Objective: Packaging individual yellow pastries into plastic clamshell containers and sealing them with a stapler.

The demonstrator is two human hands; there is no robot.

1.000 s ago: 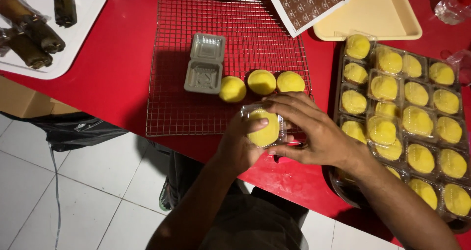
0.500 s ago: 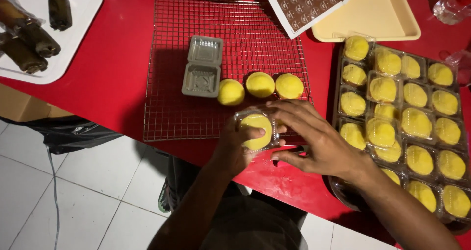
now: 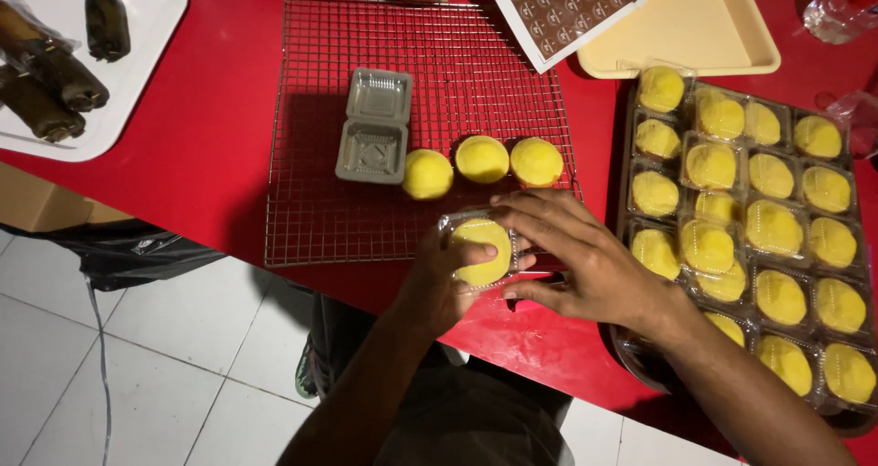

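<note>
Both hands (left hand (image 3: 439,283), right hand (image 3: 585,265)) grip one boxed yellow cake (image 3: 482,251).

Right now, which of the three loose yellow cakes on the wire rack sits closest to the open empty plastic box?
The leftmost yellow cake: it lies right beside the open clear box, nearly touching its lower corner, while the other two sit farther right along the wire rack.

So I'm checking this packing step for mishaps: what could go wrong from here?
Both hands, left hand and right hand, press the small clear plastic box shut at the red table's edge; it might slip off. Pressing hard could squash the round yellow cake inside.
</note>
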